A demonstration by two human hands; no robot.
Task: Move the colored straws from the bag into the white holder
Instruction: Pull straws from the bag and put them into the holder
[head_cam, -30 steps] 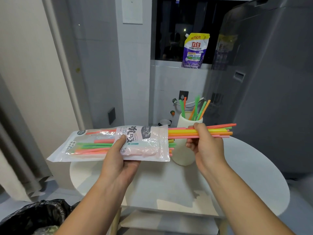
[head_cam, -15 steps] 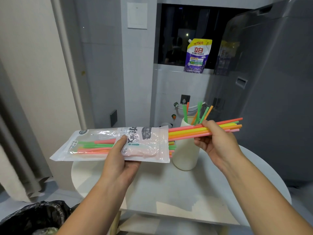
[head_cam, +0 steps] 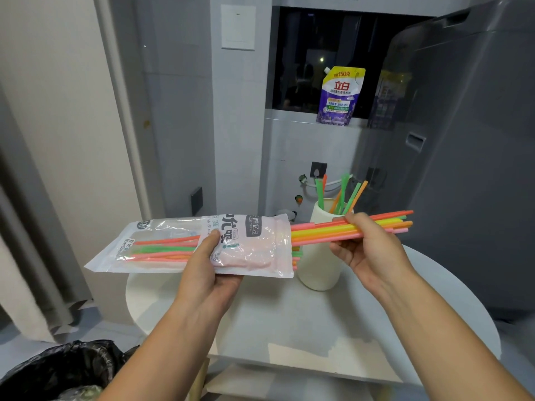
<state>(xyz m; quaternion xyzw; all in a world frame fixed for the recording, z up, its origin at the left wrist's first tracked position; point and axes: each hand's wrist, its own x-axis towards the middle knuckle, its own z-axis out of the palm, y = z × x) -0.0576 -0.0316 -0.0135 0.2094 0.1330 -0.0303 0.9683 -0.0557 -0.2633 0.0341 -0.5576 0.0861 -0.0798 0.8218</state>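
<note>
My left hand (head_cam: 207,266) holds a clear and pink plastic bag (head_cam: 162,246) flat above the table, its open end facing right. A bundle of colored straws (head_cam: 324,230), pink, yellow, orange and green, sticks out of that opening. My right hand (head_cam: 367,246) grips this bundle near its far end. More straws lie inside the bag. Behind the bundle stands the white holder (head_cam: 320,267) on the table, with several green and orange straws (head_cam: 343,196) upright in it.
The round white table (head_cam: 304,316) carries the holder. A large grey appliance (head_cam: 469,140) stands at the right. A purple pouch (head_cam: 338,95) sits on a ledge behind. A black-lined bin (head_cam: 58,369) is at the lower left.
My right hand has drawn the straw bundle further right, out of the bag. The bag in my left hand has hardly moved.
</note>
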